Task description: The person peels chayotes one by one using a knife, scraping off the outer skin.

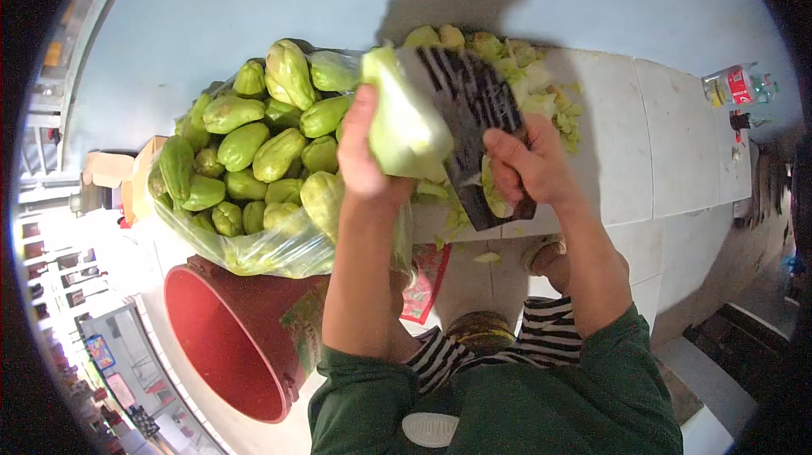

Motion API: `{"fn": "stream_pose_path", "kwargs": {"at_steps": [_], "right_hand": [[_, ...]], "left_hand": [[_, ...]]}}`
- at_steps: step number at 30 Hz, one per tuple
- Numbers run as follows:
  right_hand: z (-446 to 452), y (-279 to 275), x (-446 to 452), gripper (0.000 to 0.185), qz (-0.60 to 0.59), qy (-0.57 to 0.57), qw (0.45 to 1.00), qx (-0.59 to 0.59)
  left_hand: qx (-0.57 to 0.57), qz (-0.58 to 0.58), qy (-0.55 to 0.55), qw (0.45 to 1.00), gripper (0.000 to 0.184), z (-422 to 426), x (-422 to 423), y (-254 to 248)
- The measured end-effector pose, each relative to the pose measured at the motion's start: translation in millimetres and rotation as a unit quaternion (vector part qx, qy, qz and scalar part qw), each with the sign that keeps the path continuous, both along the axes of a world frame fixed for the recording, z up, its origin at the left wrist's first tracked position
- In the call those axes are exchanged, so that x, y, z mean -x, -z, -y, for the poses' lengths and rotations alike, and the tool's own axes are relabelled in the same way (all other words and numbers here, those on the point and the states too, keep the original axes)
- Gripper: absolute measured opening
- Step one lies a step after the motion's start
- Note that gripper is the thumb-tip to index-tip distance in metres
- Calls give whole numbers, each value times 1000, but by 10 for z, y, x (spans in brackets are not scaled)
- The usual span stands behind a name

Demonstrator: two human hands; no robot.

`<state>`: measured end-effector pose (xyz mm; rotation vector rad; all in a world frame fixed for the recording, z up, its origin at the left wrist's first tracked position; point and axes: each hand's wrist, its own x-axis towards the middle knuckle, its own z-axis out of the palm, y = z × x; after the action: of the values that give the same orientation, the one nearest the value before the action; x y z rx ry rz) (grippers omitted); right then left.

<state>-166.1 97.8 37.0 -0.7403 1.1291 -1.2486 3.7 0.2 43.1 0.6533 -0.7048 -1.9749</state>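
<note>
A pale chayote (408, 129), its facing side pale and smooth as if peeled, is gripped in my left hand (362, 155), fingers closed round its left side. My right hand (534, 163) is closed on a broad, dark, flat cutting tool (469, 108) with a striped sheen. The tool's upper end is at the chayote's right side; motion blur hides whether they touch. Green peelings (562, 112) lie behind the tool and my right hand. Left of my left hand, a clear plastic bag (296, 243) holds many whole green chayotes (277, 155).
The bag rests on a white tiled ledge (617, 142) along the wall. Below it a red bucket (224, 345) lies tipped, mouth to the left. A plastic bottle (737, 87) is at the ledge's far right. A cardboard box (144, 176) stands beyond the bag.
</note>
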Motion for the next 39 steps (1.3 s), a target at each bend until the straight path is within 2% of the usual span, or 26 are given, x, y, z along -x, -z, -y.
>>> {"fn": "stream_pose_path", "kwargs": {"at_steps": [2,6,8,11,15,17,21,23,26,27,28,30,31,36,39], "right_hand": [[-32,52,-7,34,-48,-52,997,-35],[-16,68,-36,35,-56,-45,997,-22],[14,52,-89,33,-10,28,999,-30],[27,31,-97,32,23,56,998,20],[24,3,-81,33,52,51,997,21],[21,11,-29,31,72,24,997,18],[-30,-4,47,32,-2,-19,1000,1],[-48,-34,-1,34,-88,-40,995,-20],[8,-23,-5,35,-44,17,999,1],[20,-15,-14,35,-43,18,999,3],[30,-6,-14,35,-34,38,999,7],[19,10,-2,35,-26,61,998,8],[11,18,-1,34,-22,51,998,9],[0,-49,62,28,15,26,999,-18],[-12,-33,102,27,-47,-39,997,-37]], "left_hand": [[-23,-29,-21,999,49,10,3,-28],[-19,-16,-8,1000,49,-26,9,13],[-35,-4,-4,999,50,-70,47,95],[11,48,32,998,50,-110,71,148],[16,50,44,998,50,-88,81,88],[8,51,9,999,50,-110,126,49],[-2,98,13,995,52,8,61,98],[-28,-4,23,999,56,105,50,97],[-47,-39,37,997,60,-48,60,86],[-56,-50,47,996,51,-95,97,91],[-55,-50,50,996,51,-126,106,107],[35,35,55,997,48,-186,124,149],[-10,73,33,997,52,-182,150,107],[-8,88,46,995,54,-96,37,107],[-19,72,44,996,57,-73,34,130]]}}
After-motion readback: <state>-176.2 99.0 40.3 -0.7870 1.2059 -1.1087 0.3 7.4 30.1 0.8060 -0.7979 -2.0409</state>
